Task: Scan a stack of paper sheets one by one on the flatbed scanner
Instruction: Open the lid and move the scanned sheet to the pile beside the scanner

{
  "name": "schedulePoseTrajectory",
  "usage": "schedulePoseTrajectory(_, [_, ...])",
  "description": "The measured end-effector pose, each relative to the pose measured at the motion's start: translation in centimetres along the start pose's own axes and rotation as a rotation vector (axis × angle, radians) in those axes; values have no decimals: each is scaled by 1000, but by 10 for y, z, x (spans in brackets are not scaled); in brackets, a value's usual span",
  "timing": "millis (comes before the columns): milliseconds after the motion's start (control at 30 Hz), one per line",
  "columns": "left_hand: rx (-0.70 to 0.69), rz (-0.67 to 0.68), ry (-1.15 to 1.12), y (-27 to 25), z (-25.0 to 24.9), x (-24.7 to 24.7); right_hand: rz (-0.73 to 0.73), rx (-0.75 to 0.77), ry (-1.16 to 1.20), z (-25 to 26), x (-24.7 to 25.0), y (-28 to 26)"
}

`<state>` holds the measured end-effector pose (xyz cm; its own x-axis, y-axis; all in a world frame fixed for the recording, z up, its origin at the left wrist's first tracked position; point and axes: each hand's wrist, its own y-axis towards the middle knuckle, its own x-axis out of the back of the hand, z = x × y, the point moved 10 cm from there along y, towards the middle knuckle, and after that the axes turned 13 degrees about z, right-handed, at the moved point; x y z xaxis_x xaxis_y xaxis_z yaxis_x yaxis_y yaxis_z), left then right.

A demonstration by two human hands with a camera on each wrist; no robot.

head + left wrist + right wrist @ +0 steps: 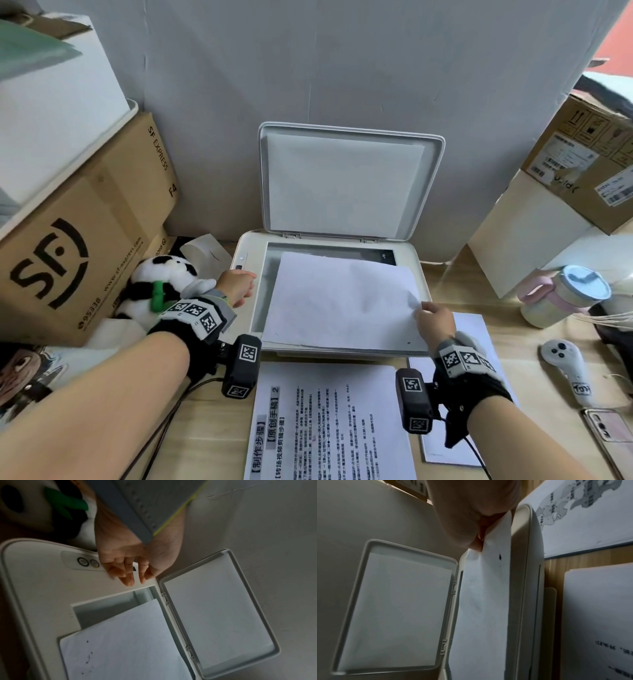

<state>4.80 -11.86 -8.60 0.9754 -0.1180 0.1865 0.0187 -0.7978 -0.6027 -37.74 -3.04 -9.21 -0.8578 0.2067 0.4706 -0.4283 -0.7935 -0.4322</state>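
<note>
The white flatbed scanner stands in the middle with its lid raised against the wall. A sheet of paper, blank side up, lies askew across the glass. My right hand pinches the sheet's right edge, which is slightly lifted; the right wrist view shows the pinch on the sheet. My left hand hovers with relaxed fingers over the scanner's left button panel, holding nothing. A stack of printed sheets lies in front of the scanner.
Cardboard boxes and a panda plush crowd the left. A printed sheet lies right of the scanner. Further right are a lidded mug, a white controller, a phone and more boxes.
</note>
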Motion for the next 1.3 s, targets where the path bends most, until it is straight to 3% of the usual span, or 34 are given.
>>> schedulePoseTrajectory(233, [-9,64,34,-14,2,-21,27,290,194,34,13,-28])
schedulePoseTrajectory(467, [-59,238,-27,-28,-1,-41,46,331,370,39,26,-41])
schedulePoseTrajectory(600, [-154,214,6,-34,-17,-35,3,362,386,36,36,-46])
schedulePoseTrajectory(800, [-296,245,-154,-49,-47,-33,21,424,425,44,43,-58])
schedulePoseTrajectory(967, [-252,285,-242,-53,-48,-34,90,341,558,38,42,-63])
schedulePoseTrajectory(1067, [-241,276,-167,-53,-39,-35,140,336,454,35,35,-64])
schedulePoseTrajectory(1300, [-108,253,134,-36,12,-39,205,119,389,-3,10,-55])
